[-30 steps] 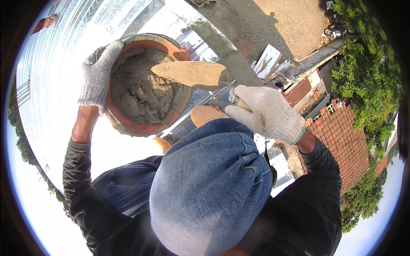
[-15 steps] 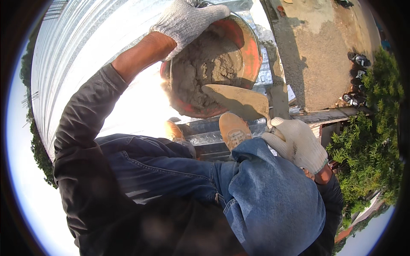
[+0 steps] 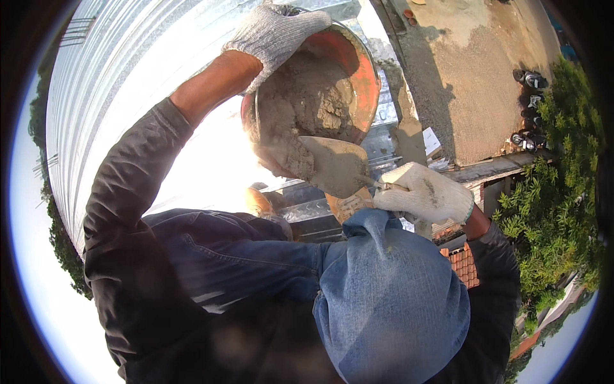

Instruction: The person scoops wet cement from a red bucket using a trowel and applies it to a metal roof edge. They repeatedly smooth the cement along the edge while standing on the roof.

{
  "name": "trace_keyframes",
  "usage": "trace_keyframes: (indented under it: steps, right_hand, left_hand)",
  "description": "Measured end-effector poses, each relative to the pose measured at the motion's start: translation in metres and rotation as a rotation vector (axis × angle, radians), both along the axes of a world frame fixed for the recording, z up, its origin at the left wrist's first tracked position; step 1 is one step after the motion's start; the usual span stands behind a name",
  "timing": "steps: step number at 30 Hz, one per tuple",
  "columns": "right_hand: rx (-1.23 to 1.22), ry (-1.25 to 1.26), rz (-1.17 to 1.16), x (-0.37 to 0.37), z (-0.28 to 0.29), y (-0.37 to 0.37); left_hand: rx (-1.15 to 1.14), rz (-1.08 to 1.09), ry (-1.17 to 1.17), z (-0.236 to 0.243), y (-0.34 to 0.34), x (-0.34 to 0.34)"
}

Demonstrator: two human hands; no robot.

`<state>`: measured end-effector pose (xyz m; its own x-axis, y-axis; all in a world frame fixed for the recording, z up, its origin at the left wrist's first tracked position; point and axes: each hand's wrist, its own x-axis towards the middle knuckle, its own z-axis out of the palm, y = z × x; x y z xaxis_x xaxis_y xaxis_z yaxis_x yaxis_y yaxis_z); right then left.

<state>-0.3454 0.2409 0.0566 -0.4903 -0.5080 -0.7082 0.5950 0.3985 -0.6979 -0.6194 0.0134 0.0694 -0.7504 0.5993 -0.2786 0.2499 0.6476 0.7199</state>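
My right hand [image 3: 423,193] clenches a trowel [image 3: 339,168] pointing left against the bucket's [image 3: 367,77] near-edge mortar [image 3: 286,148]; my left hand [image 3: 276,37] clasps the far rim.

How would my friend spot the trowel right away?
From the bright ridged metal sheeting, go right to the reddish bucket of mortar. At its lower edge is the trowel, held in the gloved right hand: the only flat, mortar-smeared blade there.

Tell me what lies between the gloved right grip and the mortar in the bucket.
In the head view, the trowel blade lies there, spanning the stretch from the gloved right grip to the mortar in the bucket.
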Motion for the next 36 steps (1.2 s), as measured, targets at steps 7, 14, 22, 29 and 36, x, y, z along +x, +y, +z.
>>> trace_keyframes:
  steps: [7, 14, 22, 29, 36]
  right_hand:
    - [0.095, 0.352, -0.224, 0.071, -0.014, 0.036]
    - [0.427, 0.086, -0.685, 0.208, -0.003, 0.076]
    - [0.983, 0.224, -0.764, 0.312, -0.040, 0.007]
    - [1.168, 0.150, -0.706, 0.310, -0.062, -0.064]
    - [1.174, 0.286, -0.596, 0.312, -0.080, -0.058]
  left_hand:
    - [-0.001, 0.225, -0.276, -0.015, -0.027, -0.020]
    - [0.072, 0.350, -0.382, -0.031, -0.063, -0.049]
    - [0.071, 0.333, -0.404, -0.055, -0.107, -0.088]
    - [0.058, 0.416, -0.430, -0.054, -0.112, -0.087]
    - [0.069, 0.372, -0.378, -0.063, -0.126, -0.099]
